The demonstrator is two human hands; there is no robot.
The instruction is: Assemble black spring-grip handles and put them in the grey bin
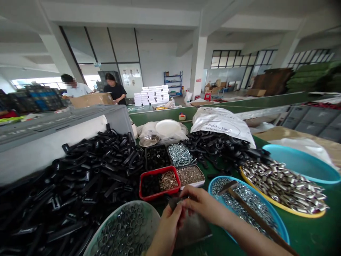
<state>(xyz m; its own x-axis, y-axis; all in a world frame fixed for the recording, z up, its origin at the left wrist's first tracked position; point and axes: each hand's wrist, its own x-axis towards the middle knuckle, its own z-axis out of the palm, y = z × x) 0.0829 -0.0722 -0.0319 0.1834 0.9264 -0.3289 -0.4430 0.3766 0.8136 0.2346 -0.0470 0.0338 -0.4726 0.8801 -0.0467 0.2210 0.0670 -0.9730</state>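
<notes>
My left hand [170, 222] is closed around a dark piece [174, 202], mostly hidden by the fingers. My right hand [198, 202] meets it from the right, thumb and fingers pinched together at the same piece; what they grip is too small and blurred to name. Under both hands lies a dark flat plate [195, 231]. Just beyond them stands a red tray [141, 188] with black parts and small brass-coloured pieces. A white-rimmed tray [204, 179] of tiny metal parts is beside it. Metal rings [125, 231] fill a round tub left of my left hand.
Black handle-like parts [93, 174] are heaped at left. A hammer [247, 202] lies across a blue basin [285, 231] of small metal parts. Metal sleeves [282, 185] fill a yellow-rimmed basin. Screws [181, 155] sit in a black tray. Two people [115, 89] work behind a grey crate [119, 117].
</notes>
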